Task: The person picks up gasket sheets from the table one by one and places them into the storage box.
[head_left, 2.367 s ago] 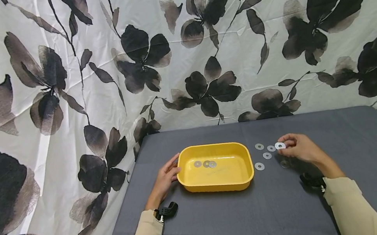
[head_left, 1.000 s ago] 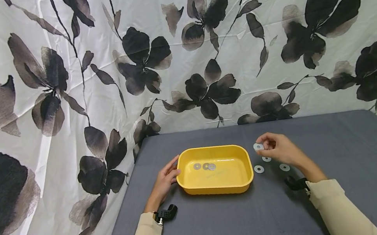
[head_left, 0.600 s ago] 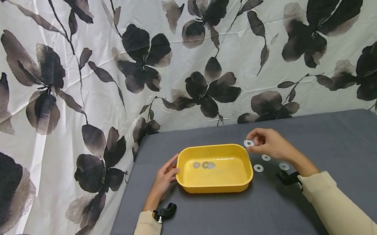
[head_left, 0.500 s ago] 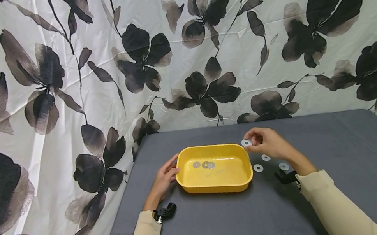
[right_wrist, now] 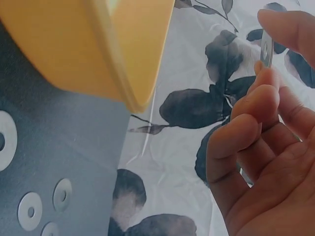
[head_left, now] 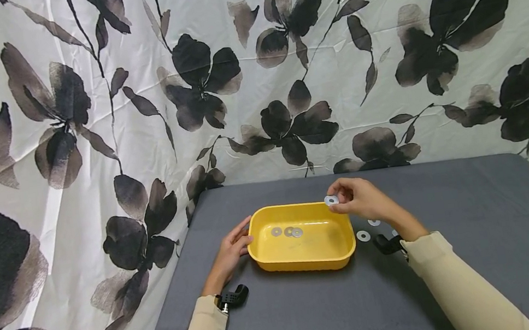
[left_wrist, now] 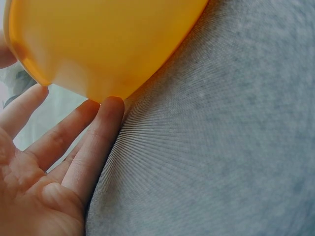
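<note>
My left hand (head_left: 227, 255) rests against the left end of a yellow plastic tray (head_left: 304, 265), thumb near the rim. In the left wrist view, its fairly straight fingers (left_wrist: 88, 155) touch the tray's outer wall. Between thumb and fingertips, my right hand (head_left: 364, 198) pinches a flat metal washer (head_left: 327, 199), which overlaps the tray's back right corner in the head view. The right wrist view shows that washer (right_wrist: 267, 60) edge-on, the other fingers curled below. Inside the tray lie three washers (head_left: 273, 232), two of them overlapping.
More washers (head_left: 360, 236) lie on the grey cloth-covered table (head_left: 293, 315) to the right of the tray, some hidden by my right hand and wrist camera (head_left: 387, 244). Several of these washers (right_wrist: 24, 216) show in the right wrist view. A floral curtain (head_left: 253, 155) hangs behind.
With the washer pinched, my right hand has moved left from above the loose washers to the tray's back right corner. The left hand and tray stay in place.
</note>
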`<action>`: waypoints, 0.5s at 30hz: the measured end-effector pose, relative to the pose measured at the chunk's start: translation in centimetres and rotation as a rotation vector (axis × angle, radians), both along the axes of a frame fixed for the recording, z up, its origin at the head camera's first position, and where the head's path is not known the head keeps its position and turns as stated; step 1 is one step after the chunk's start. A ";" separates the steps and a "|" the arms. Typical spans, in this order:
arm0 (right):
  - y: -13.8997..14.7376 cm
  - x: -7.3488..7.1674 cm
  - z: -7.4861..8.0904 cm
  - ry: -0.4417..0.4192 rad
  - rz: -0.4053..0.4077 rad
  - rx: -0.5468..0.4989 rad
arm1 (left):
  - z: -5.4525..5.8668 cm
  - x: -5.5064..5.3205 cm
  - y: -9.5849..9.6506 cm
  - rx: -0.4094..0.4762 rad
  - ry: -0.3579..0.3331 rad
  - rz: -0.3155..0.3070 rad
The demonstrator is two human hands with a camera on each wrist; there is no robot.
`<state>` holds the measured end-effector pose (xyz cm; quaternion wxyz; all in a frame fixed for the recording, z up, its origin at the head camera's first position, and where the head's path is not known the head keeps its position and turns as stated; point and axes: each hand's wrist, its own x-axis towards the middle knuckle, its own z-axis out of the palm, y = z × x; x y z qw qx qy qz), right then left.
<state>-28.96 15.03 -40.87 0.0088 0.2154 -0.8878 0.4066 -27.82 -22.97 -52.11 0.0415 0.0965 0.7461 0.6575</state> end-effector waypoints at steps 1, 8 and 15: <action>-0.1 -0.1 0.0 0.002 0.003 0.002 | 0.0 0.0 0.0 0.000 -0.001 0.000; -0.8 -0.6 0.1 -0.007 0.026 0.009 | 0.1 0.0 0.0 0.007 -0.009 -0.011; -1.7 -1.1 0.4 -0.007 0.058 0.012 | 0.3 0.0 0.1 0.018 -0.019 -0.005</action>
